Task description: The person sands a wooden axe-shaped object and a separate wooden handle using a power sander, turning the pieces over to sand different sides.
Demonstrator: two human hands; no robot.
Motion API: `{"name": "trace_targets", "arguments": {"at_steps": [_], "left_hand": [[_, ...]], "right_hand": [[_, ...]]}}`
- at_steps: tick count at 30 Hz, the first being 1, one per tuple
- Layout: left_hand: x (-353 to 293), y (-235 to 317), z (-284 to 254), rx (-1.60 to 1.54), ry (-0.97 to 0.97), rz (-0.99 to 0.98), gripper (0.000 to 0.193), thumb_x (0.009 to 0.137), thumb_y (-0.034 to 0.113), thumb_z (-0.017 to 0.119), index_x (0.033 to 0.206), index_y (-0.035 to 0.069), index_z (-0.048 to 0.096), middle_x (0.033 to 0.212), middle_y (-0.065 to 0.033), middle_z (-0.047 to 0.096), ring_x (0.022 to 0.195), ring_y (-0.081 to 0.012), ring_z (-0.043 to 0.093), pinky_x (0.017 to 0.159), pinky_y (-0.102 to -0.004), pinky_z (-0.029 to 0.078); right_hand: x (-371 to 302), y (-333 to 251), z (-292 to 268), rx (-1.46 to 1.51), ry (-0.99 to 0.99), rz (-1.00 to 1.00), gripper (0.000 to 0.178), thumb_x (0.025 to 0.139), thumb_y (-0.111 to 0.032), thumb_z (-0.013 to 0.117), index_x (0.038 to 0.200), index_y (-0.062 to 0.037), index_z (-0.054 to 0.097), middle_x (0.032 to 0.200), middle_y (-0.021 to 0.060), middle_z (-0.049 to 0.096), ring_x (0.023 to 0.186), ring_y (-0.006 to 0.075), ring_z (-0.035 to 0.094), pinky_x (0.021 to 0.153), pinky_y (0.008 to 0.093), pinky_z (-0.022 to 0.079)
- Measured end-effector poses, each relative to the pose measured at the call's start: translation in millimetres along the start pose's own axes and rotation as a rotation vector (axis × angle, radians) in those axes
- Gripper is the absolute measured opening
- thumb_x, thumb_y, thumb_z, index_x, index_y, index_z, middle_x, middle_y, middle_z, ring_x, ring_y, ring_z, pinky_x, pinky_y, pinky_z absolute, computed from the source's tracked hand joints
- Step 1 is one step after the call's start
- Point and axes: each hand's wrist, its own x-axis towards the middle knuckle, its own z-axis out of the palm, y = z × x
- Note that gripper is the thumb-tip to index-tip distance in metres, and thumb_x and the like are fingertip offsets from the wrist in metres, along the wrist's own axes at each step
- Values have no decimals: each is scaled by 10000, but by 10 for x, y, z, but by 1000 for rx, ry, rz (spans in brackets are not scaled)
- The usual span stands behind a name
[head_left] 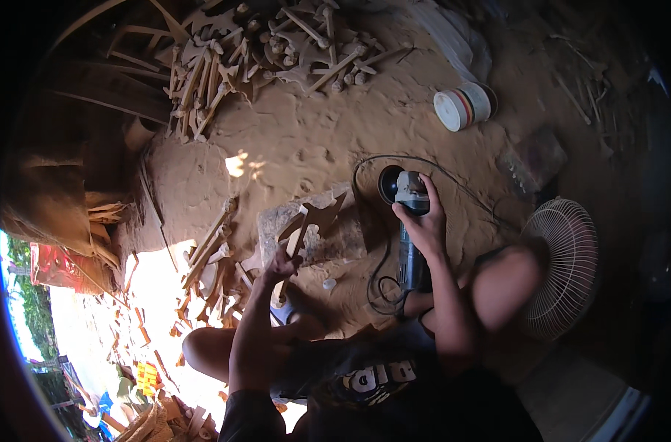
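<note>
Dark shirt cloth [328, 412] is closest. Past it, the left hand [282, 266] has its fingers curled around a wooden piece [322, 215], seen over a rough block [272, 227]. To the right, the right hand [428, 230] has its fingers wrapped around a grinder [409, 258] above the sand [328, 118].

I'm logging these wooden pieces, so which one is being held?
The wooden piece in the left hand, seen against the block; the other pieces lie piled or scattered on the ground.
</note>
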Motion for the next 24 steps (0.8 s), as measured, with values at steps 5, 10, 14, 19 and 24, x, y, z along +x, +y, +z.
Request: {"name": "trace_targets", "arguments": {"at_steps": [5,10,14,19,24], "left_hand": [[117,115,78,-182,296,387,217,942,100,682,1145,51,626,748,27,561,577,-85,526,497,-310,381],[116,110,-77,-340,2,-156,309,997,339,744,1122,80,631,692,29,539,510,-106,481,454,-332,383],[111,202,71,-300,43,-118,500,1023,563,717,1168,106,576,771,19,510,524,-87,456,460,-322,401],[139,141,239,-646,28,-206,566,1026,636,683,1183,112,541,897,-24,537,602,-96,503,491,-308,464],[-5,206,1198,-788,225,-226,357,1068,369,708,1168,55,569,897,-42,563,612,-131,560,512,-325,511]], "right_hand": [[-106,-25,58,21,-98,34,838,864,-177,897,1586,-65,487,1371,163,686,1193,257,693,1038,403,557],[-208,-71,205,-30,-150,8,836,867,-185,896,1587,-69,488,1368,155,691,1185,245,697,1032,393,561],[-211,-217,301,1,-220,16,831,873,-188,890,1590,-71,487,1359,147,697,1173,234,699,1028,388,563],[-276,-423,332,-26,-225,1,844,852,-227,900,1582,-72,504,1351,204,723,1188,297,731,1024,415,577],[-224,-270,231,-174,-186,-111,835,854,-227,889,1582,-73,510,1382,223,716,1214,319,737,1019,428,581]]}}
